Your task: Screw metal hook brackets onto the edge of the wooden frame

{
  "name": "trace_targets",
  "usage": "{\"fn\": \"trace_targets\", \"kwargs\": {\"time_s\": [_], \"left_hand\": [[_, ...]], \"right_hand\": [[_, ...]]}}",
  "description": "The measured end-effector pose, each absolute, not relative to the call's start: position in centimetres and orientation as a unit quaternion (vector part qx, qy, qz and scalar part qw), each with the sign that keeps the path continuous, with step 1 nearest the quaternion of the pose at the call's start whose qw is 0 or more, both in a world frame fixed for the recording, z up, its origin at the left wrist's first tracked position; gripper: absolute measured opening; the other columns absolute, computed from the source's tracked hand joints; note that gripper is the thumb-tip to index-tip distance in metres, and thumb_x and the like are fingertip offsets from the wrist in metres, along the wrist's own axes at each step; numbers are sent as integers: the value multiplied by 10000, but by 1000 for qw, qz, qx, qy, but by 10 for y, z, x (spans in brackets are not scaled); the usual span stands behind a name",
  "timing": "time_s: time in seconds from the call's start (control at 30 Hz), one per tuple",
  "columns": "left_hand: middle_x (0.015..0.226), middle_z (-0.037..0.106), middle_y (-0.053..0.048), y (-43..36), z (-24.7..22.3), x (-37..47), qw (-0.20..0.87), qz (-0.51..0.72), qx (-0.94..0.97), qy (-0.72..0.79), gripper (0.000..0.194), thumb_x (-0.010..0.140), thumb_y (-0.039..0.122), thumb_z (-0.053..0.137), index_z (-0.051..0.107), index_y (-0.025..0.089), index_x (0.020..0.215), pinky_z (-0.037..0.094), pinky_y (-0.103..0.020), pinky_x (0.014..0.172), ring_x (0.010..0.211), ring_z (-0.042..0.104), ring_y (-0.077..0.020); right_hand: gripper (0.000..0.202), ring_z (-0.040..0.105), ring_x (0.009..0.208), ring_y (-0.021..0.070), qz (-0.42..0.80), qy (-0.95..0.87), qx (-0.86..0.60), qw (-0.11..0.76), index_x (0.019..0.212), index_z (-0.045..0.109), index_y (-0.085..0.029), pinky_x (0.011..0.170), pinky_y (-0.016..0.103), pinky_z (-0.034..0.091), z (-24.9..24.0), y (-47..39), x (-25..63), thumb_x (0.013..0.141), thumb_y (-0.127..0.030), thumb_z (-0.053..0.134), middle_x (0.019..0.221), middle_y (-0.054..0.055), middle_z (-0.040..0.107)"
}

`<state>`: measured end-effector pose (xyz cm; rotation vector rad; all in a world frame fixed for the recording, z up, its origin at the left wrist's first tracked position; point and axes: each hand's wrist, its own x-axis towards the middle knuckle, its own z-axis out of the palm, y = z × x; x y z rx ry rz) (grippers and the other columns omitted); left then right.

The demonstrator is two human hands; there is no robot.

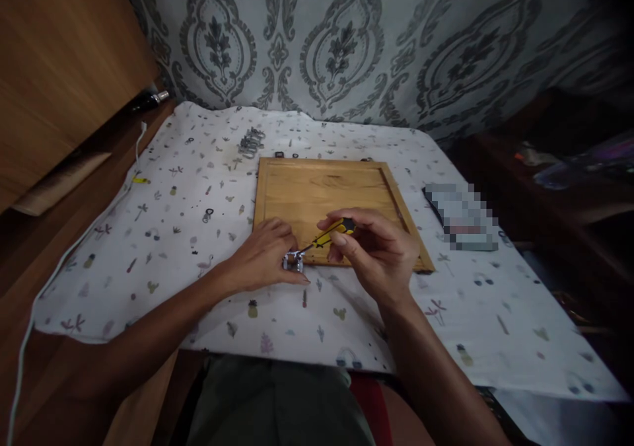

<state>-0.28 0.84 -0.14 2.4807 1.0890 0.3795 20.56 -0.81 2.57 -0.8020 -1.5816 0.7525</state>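
Observation:
A framed wooden panel (321,195) lies flat on the cloth-covered table. My left hand (262,254) reaches over its near left edge, with thumb and fingers closed around a small shiny metal fitting (293,261) at that edge. Between the fingers of my right hand (379,251) is a yellow and black screwdriver (334,232). Its shaft slants down to the left, and the tip meets the fitting or sits right by it; exact contact is too small to tell. My left fingers hide part of the fitting.
Several metal fittings (251,142) lie heaped behind the panel, and a small metal piece (207,215) rests to its left. A blurred-out flat object (463,218) is on the right. A white cable (74,251) runs along the left edge. Patterned wallpaper (341,43) rises behind the table.

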Motion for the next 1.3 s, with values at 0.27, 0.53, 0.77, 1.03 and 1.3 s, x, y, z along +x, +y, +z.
{"fn": "trace_targets", "kwargs": {"time_s": [0.27,0.53,0.77,1.03,1.3], "left_hand": [[986,632,-66,8,1,-4,213,138,886,387,540,863,708,743,668,183,960,456,-412,900,1002,552,-277],[972,621,-61,7,3,-2,205,127,887,394,524,802,662,833,649,182,905,451,-395,887,990,548,-273],[964,615,-50,8,2,-3,200,132,890,389,523,805,663,829,641,185,901,451,-393,886,976,545,-264],[984,616,-58,7,3,-3,213,135,885,391,514,809,669,822,658,194,915,452,-409,907,1008,547,-279],[966,614,-60,7,2,-3,215,134,885,390,516,856,697,758,670,196,941,453,-423,906,1017,548,-287]], "right_hand": [[157,668,522,100,298,-635,-343,625,1046,778,-252,419,208,564,28,-12,205,914,-333,802,908,17,807],[168,670,513,81,328,-659,-335,588,1080,778,-255,455,199,576,26,-12,207,914,-252,802,933,6,806],[162,653,490,81,329,-656,-334,591,1065,781,-236,432,199,571,26,-12,206,910,-276,805,921,16,806],[147,647,473,83,337,-665,-319,585,1049,774,-240,420,207,557,26,-12,206,913,-285,804,912,13,799],[160,646,568,128,346,-700,-285,556,966,753,-232,426,239,533,32,-13,207,878,-333,841,822,30,763]]}}
